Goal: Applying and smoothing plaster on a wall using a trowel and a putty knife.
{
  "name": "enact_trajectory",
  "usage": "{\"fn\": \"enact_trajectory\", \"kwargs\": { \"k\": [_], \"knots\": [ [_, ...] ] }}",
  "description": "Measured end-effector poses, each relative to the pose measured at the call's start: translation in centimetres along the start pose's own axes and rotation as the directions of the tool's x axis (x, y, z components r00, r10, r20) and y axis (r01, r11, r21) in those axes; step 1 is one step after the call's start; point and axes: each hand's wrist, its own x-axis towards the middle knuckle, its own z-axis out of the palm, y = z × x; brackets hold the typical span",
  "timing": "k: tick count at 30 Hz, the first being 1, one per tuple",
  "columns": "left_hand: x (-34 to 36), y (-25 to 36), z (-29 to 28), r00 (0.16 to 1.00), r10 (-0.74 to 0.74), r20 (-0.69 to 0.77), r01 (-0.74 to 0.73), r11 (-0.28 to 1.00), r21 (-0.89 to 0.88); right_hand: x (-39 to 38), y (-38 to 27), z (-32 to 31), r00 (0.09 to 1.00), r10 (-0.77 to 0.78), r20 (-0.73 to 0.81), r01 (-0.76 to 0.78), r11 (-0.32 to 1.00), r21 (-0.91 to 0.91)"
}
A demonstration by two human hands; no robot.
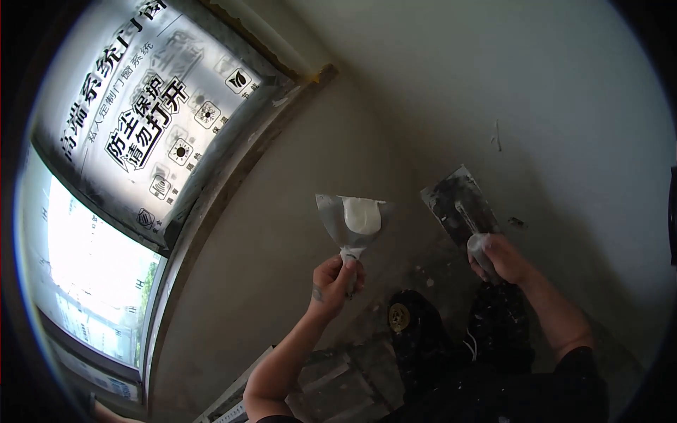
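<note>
My left hand (338, 280) is closed around the handle of a putty knife (331, 215), its wide blade pointing up and away from me. A smooth lump of white putty (362, 216) sits on that blade, toward its right side. To the right, my right hand (499, 258) grips the pale handle of a rectangular plastering trowel (460, 200). Dark and whitish smears cover the trowel's face. The two tools are apart from each other, held in front of the wall corner.
On the left a window (92, 275) is partly covered with printed protective film (134, 106). A pale wall (564, 99) rises at the right, meeting a darker wall (282, 162). Below are my dark-clad legs (427, 338) and a splattered platform (331, 384).
</note>
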Motion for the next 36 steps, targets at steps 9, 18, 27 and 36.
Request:
{"fn": "enact_trajectory", "kwargs": {
  "k": [9, 18, 27, 36],
  "knots": [
    [-3.1, -1.0, 1.6, 0.933, 0.329, -0.146, -0.266, 0.903, 0.338, 2.2, -2.8, 3.9, 0.872, -0.371, 0.319, 0.333, -0.029, -0.942],
    [-3.6, -0.8, -0.6, 0.723, 0.647, 0.244, -0.598, 0.409, 0.689, 2.1, -2.3, 2.0, 0.945, -0.273, 0.182, 0.255, 0.261, -0.931],
    [-2.7, -1.1, -1.9, 0.996, 0.088, -0.023, -0.024, 0.497, 0.867, -0.1, 1.5, 0.0, 0.953, -0.268, 0.142, 0.185, 0.141, -0.973],
    [-0.1, -3.9, -6.4, 0.965, 0.007, -0.261, 0.168, 0.75, 0.64, -0.3, 22.0, -8.8, 0.921, -0.368, -0.128, -0.24, -0.277, -0.93]
  ]
}}
